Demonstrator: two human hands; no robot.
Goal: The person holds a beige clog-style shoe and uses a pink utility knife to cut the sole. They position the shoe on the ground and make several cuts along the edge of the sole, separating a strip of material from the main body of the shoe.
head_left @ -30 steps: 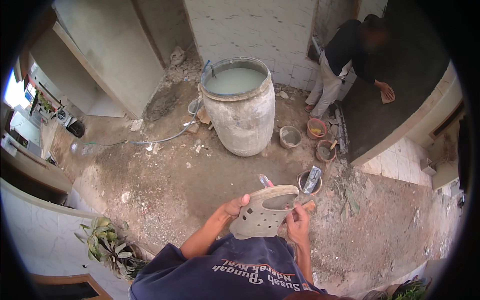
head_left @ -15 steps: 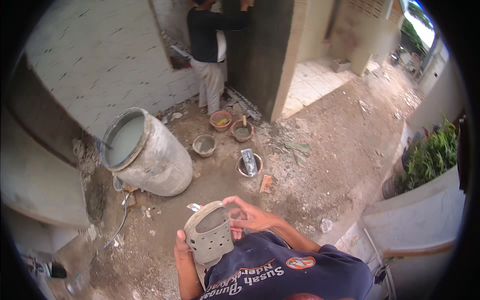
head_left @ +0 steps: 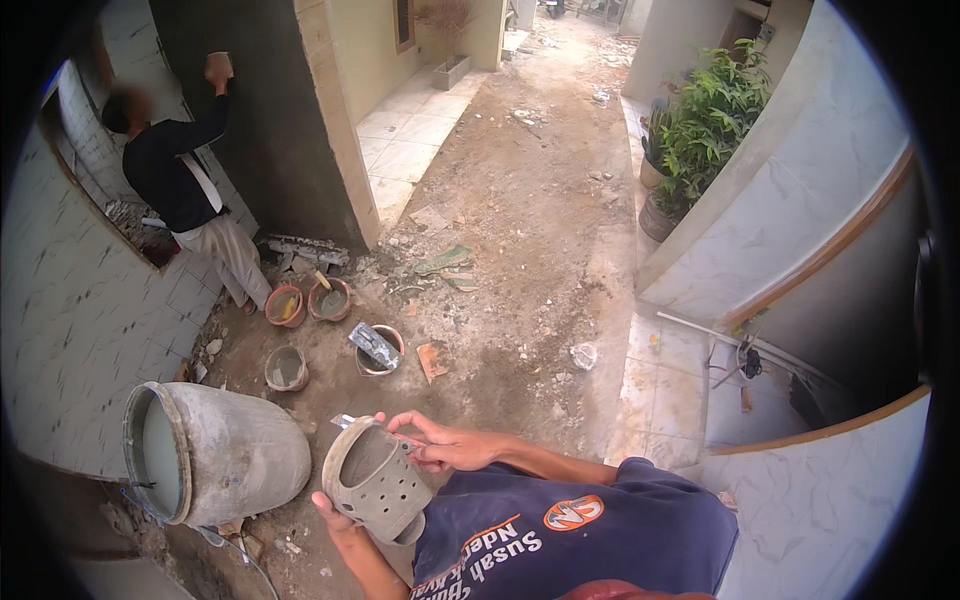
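Note:
In front of my chest is a grey clog (head_left: 385, 490) with round holes across its upper, its opening turned up and to the left. My left hand (head_left: 338, 518) holds it from the left side, thumb showing; the other fingers are mostly hidden behind the shoe. At the clog's far right edge, the fingers of my right hand (head_left: 445, 445) are pinched together beside the holes. A small reddish bit shows at those fingertips, too small to name. Beyond the clog's top rim sticks out a small, shiny silver piece (head_left: 343, 421).
A large grey drum (head_left: 235, 450) of cloudy liquid stands at left. Several mortar buckets (head_left: 287, 369) sit ahead, one with a trowel (head_left: 374, 346) across it. A co-worker (head_left: 185, 185) works at a dark wall (head_left: 270, 120). Potted plants (head_left: 715, 125) line the right side.
My view has swung to the right, so the drum, buckets and co-worker appear further left. The co-worker's arm is now raised against the wall. Both hands stay on the clog, which has tilted.

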